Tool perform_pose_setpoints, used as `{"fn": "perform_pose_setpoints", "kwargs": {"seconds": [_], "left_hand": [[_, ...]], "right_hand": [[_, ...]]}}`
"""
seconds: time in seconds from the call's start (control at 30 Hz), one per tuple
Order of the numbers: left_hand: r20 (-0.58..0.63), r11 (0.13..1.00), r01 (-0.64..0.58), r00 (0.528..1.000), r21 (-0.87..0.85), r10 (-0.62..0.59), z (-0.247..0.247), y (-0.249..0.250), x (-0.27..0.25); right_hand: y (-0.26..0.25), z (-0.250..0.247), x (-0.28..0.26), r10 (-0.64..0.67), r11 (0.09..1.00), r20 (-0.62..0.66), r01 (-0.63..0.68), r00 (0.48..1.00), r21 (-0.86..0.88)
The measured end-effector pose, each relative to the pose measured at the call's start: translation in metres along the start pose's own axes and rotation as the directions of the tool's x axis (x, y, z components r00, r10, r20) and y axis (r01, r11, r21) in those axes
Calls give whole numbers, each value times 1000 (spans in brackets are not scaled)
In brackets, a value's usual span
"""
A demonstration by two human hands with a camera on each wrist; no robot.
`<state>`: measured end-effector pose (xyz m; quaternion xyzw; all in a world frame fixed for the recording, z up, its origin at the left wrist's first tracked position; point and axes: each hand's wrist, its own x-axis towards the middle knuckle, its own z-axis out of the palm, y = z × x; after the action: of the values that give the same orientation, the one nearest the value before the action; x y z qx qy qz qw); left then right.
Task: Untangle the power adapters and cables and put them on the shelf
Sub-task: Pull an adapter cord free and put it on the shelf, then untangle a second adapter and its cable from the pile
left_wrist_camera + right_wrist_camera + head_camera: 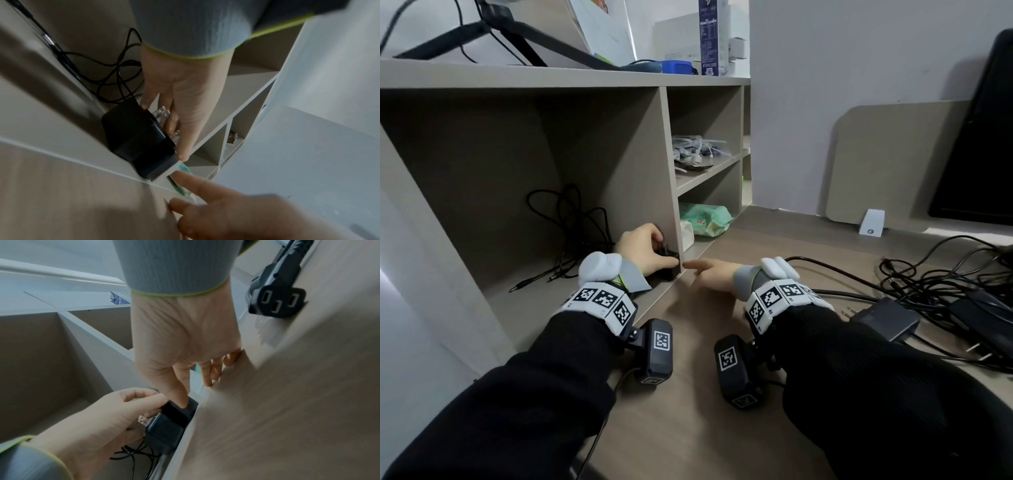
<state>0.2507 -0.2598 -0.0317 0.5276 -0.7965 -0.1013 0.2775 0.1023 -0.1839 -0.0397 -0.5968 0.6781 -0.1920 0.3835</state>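
A black power adapter (668,264) (139,142) (167,426) stands in the front right corner of the big shelf compartment (524,305), against the divider. My left hand (666,255) (144,402) grips it at the end with the metal prongs, fingers curled round it. Its thin black cable (571,219) lies looped behind, deeper in the compartment. My right hand (695,265) (195,386) rests on the desk just outside the shelf, fingers straight, its thumb touching the adapter's top. A tangle of black cables (945,284) and another adapter (883,318) lie on the desk to the right.
A black three-hole power connector (275,301) lies on the desk behind my right wrist. The small compartments hold white cables (698,150) and a green tissue pack (705,219). A white box (872,222) and a dark monitor (979,137) stand at the right.
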Motion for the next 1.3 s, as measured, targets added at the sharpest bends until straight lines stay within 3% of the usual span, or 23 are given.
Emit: {"fn": "perform_pose_setpoints", "kwargs": {"seconds": [0.23, 0.47, 0.77, 0.9, 1.1, 1.3], "left_hand": [[23, 998, 58, 998, 19, -59, 0, -6, 9], [-72, 983, 185, 980, -16, -186, -7, -38, 21], [-93, 987, 153, 983, -58, -158, -2, -41, 26], [-180, 995, 86, 979, -58, -95, -11, -26, 22], [-244, 972, -176, 960, -157, 135, -39, 36, 6], [-178, 876, -295, 954, -381, 244, -34, 114, -11]], "right_hand": [[4, -3, 4, 39, 999, -49, -37, 998, 39], [9, -4, 11, 46, 995, -74, -39, 996, 95], [8, -6, 9, 46, 995, -79, -38, 996, 97], [6, -6, 6, 38, 999, -78, -35, 996, 37], [3, -16, -8, 18, 999, -113, -14, 993, 29], [21, -57, -63, 22, 1000, -242, -21, 970, 5]]}}
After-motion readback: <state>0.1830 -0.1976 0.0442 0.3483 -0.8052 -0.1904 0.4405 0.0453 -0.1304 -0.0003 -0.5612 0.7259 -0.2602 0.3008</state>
